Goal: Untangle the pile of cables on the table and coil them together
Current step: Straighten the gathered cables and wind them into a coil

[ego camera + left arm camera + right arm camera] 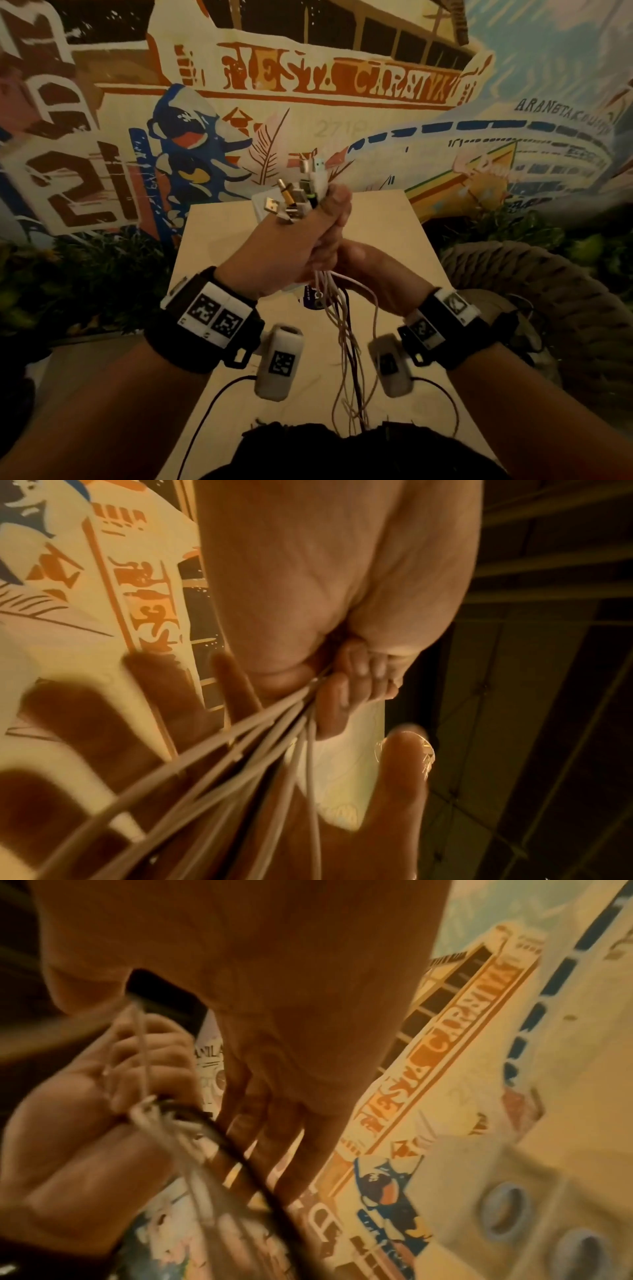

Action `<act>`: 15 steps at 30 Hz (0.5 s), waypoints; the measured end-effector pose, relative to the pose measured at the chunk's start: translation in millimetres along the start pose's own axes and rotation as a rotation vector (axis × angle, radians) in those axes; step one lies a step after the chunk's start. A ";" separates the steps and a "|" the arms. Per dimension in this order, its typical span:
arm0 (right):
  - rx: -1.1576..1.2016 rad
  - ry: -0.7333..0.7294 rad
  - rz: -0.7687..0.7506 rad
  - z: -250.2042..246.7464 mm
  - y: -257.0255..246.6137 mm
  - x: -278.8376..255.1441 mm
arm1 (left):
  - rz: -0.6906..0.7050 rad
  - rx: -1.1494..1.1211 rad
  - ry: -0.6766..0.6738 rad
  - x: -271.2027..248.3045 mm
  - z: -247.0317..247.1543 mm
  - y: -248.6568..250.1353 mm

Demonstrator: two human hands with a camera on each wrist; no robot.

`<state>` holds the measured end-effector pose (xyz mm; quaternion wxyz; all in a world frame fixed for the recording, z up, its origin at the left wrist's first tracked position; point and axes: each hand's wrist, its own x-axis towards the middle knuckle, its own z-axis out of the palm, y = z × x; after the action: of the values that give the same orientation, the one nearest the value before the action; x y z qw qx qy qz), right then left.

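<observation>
The left hand is clenched around a bundle of cables, held up over the table near the middle of the head view. The plug ends stick out of the top of the fist toward 12 o'clock: a gold-coloured jack, flat metal plugs, and white and pale green connectors fanned together. Below the fist the strands, mostly white or pale with a few dark ones, hang loose toward 6 o'clock, past the edge of the table and out of sight behind dark clothing at the bottom of the frame.

The right hand sits at 4 o'clock from the left fist, touching it, with its fingers stretched out straight rather than curled; the left wrist view shows pale strands running across its open palm. In the right wrist view the left fist has its fingers wrapped tightly over white strands and one dark strand.

A small white object with blue print lies on the table just beneath the hands, partly hidden; what it is cannot be told. No container shows on the table. A painted mural fills the wall at 12 o'clock, and a thick coiled rope lies at 3 o'clock beside the table
</observation>
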<state>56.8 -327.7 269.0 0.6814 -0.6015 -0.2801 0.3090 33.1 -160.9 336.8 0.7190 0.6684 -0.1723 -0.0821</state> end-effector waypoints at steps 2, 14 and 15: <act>-0.099 -0.019 0.038 9.2 -8.0 8.8 | 0.008 0.178 0.021 -1.5 4.3 2.0; -0.011 0.088 0.370 3.4 75.2 -40.4 | -0.096 0.467 0.240 -11.4 -53.3 -10.7; 0.015 0.099 0.380 1.4 76.2 -45.3 | -0.138 0.412 0.254 -12.0 -54.1 -14.0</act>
<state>19.8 -354.6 193.1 0.6283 -0.6529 -0.1250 0.4042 42.9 -107.6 318.7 0.5762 0.8159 -0.0474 -0.0097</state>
